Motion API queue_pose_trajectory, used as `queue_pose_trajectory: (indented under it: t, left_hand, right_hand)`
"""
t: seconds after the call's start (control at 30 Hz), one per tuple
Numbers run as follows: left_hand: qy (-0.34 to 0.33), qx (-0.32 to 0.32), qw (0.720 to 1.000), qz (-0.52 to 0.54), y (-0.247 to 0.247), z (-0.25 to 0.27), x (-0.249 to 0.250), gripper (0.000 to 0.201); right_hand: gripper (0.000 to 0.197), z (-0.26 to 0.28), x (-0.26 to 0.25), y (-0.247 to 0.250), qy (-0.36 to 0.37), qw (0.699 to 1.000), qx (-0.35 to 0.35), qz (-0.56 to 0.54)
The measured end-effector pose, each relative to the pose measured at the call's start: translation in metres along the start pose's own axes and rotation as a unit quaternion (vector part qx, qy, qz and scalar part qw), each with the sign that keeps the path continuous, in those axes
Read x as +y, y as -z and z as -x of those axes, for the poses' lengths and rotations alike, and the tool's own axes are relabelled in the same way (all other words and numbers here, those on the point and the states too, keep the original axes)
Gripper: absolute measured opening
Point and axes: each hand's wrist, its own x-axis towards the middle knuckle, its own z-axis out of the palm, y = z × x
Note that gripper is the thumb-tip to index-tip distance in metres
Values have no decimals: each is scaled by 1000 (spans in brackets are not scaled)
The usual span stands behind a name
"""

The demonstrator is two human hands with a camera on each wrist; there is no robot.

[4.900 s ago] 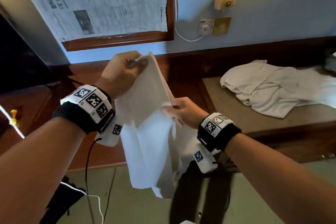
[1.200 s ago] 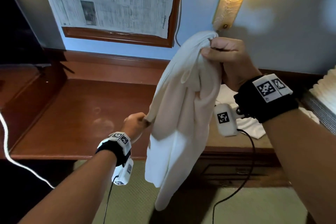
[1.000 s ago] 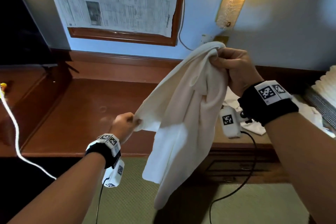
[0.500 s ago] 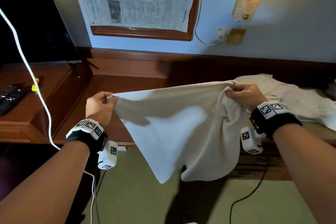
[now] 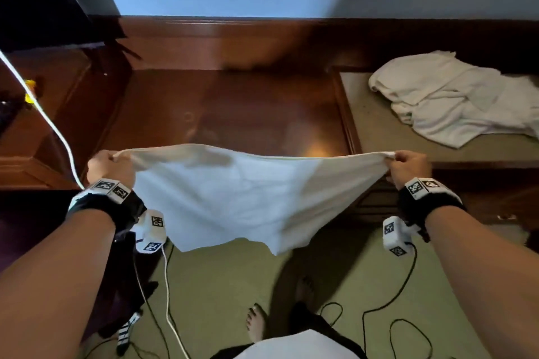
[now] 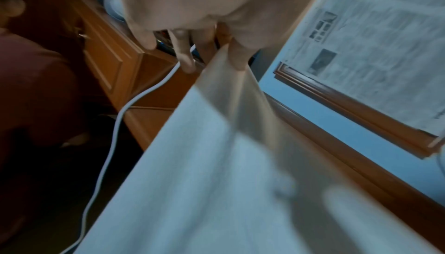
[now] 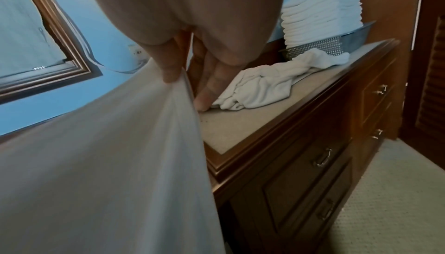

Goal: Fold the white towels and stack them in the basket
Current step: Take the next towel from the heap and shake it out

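Note:
A white towel (image 5: 242,195) hangs stretched wide in the air in front of the wooden desk. My left hand (image 5: 109,165) pinches its top left corner, and my right hand (image 5: 408,163) pinches its top right corner. The wrist views show the same cloth (image 6: 228,172) (image 7: 108,153) pinched between thumb and fingers. A heap of unfolded white towels (image 5: 455,99) (image 7: 269,81) lies on the beige-topped cabinet to the right. Behind it a grey mesh basket (image 7: 337,43) holds a tall stack of folded towels (image 7: 322,12).
The dark wooden desk top (image 5: 227,108) lies beyond the towel. The cabinet (image 7: 301,163) with drawers stands to the right. A white cable (image 5: 55,128) hangs at the left, black cables (image 5: 388,300) lie on the green carpet, and bare feet (image 5: 256,323) stand below.
The towel was bunched and hanging from my raised right hand; my hands have moved apart and down, spreading it wide and taut at waist height. The view has tilted downward.

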Motion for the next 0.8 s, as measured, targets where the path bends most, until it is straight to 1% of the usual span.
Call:
queue_pose_trajectory:
  t: [0.07, 0.13, 0.23, 0.33, 0.4, 0.47, 0.5, 0.53, 0.6, 0.63, 0.7, 0.77, 0.8]
  left_hand:
    - [12, 21, 998, -52, 8, -4, -8, 35]
    - [8, 38, 998, -44, 13, -7, -9, 39]
    - [30, 73, 997, 14, 20, -7, 5, 41]
    - [55, 116, 990, 65, 23, -1, 25, 40]
    - [63, 118, 982, 131, 26, 5, 33, 37]
    - [91, 88, 974, 187, 19, -14, 24, 32]
    - [111, 79, 966, 219, 16, -26, 20, 31]
    - [129, 70, 952, 270, 16, -33, 19, 32]
    - [159, 22, 909, 385, 19, -25, 34, 30]
    - [167, -8, 886, 432, 23, -15, 47, 34]
    - [163, -7, 873, 461, 28, -9, 68, 37]
    - [166, -25, 832, 529, 30, -25, 80, 38]
    - [164, -21, 826, 539, 27, -37, 86, 40]
  right_hand:
    - [10, 13, -9, 6, -17, 999, 35, 10]
    - [18, 20, -18, 10, -22, 997, 70, 5]
    - [27, 20, -34, 14, -15, 994, 99, -40]
    - [34, 19, -56, 11, -27, 987, 132, -93]
    - [37, 21, -69, 5, -57, 972, 145, -175]
    - [37, 22, -73, -2, -91, 955, 138, -247]
    - [36, 22, -75, -6, -102, 947, 133, -273]
    - [35, 22, -78, -9, -115, 939, 126, -298]
    - [31, 16, -86, -13, -140, 915, 119, -359]
    - [31, 11, -93, -16, -150, 900, 119, -392]
    - [33, 0, -110, -18, -155, 875, 116, -444]
    - [33, -14, -130, -21, -151, 859, 113, -476]
    - [33, -23, -139, -23, -150, 853, 110, -487]
